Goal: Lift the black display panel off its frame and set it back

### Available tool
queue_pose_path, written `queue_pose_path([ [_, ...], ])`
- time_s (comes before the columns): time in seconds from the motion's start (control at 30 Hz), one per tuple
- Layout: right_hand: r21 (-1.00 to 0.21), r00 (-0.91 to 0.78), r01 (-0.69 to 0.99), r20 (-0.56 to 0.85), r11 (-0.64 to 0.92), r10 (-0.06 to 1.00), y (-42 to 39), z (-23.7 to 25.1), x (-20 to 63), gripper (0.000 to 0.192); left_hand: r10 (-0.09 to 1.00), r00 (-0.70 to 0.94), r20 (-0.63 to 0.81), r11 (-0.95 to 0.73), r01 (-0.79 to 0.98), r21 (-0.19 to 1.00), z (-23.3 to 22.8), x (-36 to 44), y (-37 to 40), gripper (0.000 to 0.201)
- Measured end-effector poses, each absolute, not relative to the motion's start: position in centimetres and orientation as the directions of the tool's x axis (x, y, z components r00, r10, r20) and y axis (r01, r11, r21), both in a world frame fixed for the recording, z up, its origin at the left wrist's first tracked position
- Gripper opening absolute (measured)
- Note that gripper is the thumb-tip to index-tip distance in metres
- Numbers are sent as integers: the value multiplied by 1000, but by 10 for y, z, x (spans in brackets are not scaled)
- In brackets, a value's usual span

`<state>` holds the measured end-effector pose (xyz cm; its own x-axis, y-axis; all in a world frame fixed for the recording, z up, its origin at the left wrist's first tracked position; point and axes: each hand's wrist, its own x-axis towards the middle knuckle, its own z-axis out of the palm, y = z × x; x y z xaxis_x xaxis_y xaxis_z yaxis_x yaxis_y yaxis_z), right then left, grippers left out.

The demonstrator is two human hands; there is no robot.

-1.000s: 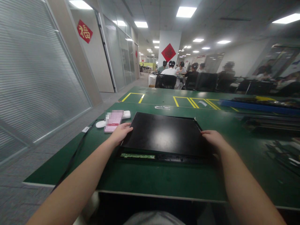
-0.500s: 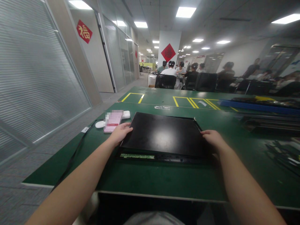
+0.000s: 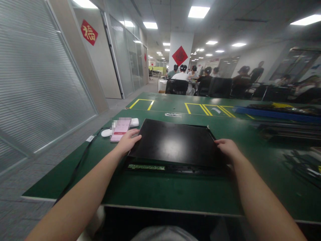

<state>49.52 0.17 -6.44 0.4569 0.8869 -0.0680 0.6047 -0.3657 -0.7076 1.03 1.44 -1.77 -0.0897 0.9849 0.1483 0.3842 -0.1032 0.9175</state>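
Black panel [image 3: 175, 142] flat on table [image 3: 163, 190] | left hand [image 3: 127, 142] grip holds left edge | right hand [image 3: 227, 149] grip holds right edge

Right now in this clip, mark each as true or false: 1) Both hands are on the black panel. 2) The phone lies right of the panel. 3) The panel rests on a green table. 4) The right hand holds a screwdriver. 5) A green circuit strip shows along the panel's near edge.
1) True: the left hand is on the left edge of the black panel and the right hand on its right edge.
2) False: the phone lies left of the panel, beside the left hand.
3) True: it lies flat on the green table.
4) False: the right hand holds no tool; it touches only the panel.
5) True: the circuit strip shows there.
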Motion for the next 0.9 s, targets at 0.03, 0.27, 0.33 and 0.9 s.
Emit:
queue_pose_path([
  [0.03,-699,458,611,-71,-371,886,1,-63,494,38,979,-85,186,-128,455,881,-19,9,16,34],
  [0.27,-692,469,630,-23,-353,883,-1,-64,493,33,986,24,167,-141,666,733,-31,1,25,39],
  [0.33,-705,466,617,-32,-350,884,-1,-64,493,34,985,51,166,-155,691,706,-35,-1,27,39],
  [0.9,-759,489,536,-77,-368,869,2,-62,493,39,978,124,170,-199,809,554,-40,-3,28,46],
])
